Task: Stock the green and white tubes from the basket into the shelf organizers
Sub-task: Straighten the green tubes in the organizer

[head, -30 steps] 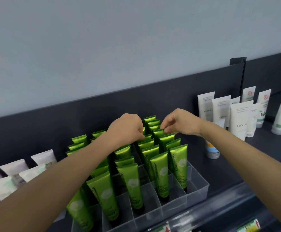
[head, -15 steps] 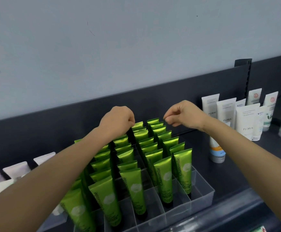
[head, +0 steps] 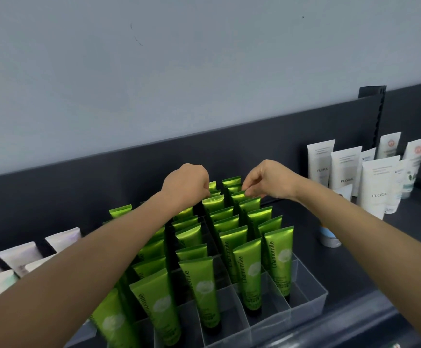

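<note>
Seating step, at the far rows of the organizer (head: pixel 307 302). The right grip (head: pixel 269 180) pinches the top crimp of a green tube (head: pixel 238 198) standing in a far-right slot. The left grip (head: pixel 185 184) is curled over the neighbouring tubes (head: pixel 213 204) (whether it holds one is hidden). Next, I judge, comes a clean release, without tipping the upright rows.

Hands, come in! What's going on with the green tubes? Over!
Right hand pinches top of a back green tube. Left hand curled beside it, grip hidden. Nothing blocking the clear organizer.
</note>
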`<state>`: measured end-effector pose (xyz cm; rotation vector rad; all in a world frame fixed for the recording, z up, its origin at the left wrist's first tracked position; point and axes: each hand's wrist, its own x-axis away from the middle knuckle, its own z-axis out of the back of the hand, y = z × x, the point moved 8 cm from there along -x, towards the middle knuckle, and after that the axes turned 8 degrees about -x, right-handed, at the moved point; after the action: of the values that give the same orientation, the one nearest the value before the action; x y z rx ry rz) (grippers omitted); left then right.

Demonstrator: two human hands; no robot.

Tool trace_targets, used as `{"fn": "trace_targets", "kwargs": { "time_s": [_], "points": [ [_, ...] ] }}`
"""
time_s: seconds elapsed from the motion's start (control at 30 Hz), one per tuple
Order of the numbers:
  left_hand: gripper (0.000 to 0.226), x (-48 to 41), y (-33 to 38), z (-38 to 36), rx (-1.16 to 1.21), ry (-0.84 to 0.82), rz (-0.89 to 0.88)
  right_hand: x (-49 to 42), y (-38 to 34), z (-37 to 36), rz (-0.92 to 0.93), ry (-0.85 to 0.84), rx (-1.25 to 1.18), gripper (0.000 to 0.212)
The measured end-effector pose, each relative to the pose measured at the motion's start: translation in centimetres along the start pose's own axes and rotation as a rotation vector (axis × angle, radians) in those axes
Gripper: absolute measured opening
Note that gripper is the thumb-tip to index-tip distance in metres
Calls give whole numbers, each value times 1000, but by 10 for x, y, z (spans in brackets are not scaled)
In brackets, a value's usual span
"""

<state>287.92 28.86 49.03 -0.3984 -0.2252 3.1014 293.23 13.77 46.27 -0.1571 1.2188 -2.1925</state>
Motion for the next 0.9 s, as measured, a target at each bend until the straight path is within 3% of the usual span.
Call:
{"fn": "trace_targets", "kwargs": {
  "time_s": [0.2,0.3,0.4,0.5,0.57,0.67,0.9],
  "points": [
    [16,-1,0,-2,-4,-3,-1,0,0,-1,21,-17,5,14],
    [29,-1,-2,1,27,5,2,1,-2,-1,50,-44,39,3],
    [39,-2,-10,10,50,77,20,-1,-8,14,109,74,10,9],
    [28,-9,-18,15,57,109,32,-8,-14,23,143,167,58,4],
    [17,-16,-19,13,72,80,29,-13,-12,17,120,132,114,5],
    [21,-25,-13,5,89,1,-9,-16,-6,5,83,61,117,9],
    [7,-33,-8,-9,14,-39,-4,-19,1,2,79,58,72,13]
  ]
}}
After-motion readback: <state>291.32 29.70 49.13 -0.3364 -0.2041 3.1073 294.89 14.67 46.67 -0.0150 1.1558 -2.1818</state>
